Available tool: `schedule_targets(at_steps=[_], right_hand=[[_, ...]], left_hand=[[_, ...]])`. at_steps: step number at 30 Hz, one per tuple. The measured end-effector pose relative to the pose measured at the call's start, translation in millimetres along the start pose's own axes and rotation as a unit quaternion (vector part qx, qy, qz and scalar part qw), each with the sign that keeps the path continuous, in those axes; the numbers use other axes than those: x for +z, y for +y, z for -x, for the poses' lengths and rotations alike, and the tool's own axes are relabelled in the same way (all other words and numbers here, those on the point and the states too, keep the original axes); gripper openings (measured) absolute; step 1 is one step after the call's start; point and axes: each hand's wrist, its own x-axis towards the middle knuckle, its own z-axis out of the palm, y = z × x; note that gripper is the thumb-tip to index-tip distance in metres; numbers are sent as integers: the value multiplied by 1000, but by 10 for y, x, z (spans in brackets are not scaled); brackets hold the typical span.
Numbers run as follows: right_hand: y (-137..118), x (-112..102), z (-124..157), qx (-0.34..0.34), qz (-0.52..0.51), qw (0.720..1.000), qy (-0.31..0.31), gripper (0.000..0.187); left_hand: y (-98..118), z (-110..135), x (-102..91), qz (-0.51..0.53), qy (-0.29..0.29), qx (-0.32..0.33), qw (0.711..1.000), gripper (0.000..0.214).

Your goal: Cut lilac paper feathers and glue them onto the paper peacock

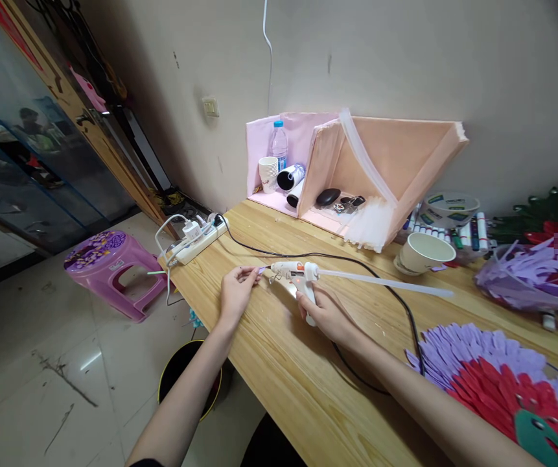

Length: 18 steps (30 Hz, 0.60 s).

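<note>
My right hand (325, 311) is wrapped round the handle of a white hot glue gun (294, 271), with a long clear glue stick (385, 281) jutting from its back. The gun's nozzle points left, at the fingers of my left hand (237, 293). Those fingers pinch a small purple paper piece (261, 270), mostly covered by the fingertips, right by the nozzle. To the lower right lies a feather-like craft of purple and red petals (483, 357) with a green head (538, 438) that has an eye.
A black cord (302, 253) loops across the wooden table (269, 350) to a power strip (201, 243). Behind stand a pink cardboard divider (327, 155), a paper cup (424, 254), markers (473, 233) and purple strips (526, 279). A pink stool (127, 266) and a bin (188, 376) are left.
</note>
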Motion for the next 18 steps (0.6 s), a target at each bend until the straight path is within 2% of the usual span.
schedule_targets(at_steps=[7,10,12,15,18], right_hand=[[9,-6,-100,-13,17,999,37,38],[-2,7,-316,-9,5,996,85,38],[-1,25,-517,0,9,991,132,32],[29,62,-797,9,67,976,208,22],[70,96,-943,25,127,963,236,17]], left_hand=[[5,15,-1,-2,3,3,1000,26],[-6,8,-7,-7,4,8,1000,26],[-6,1,-14,-10,3,10,1000,26],[20,2,-33,-20,1,22,1000,26],[87,34,-54,-32,-6,35,999,26]])
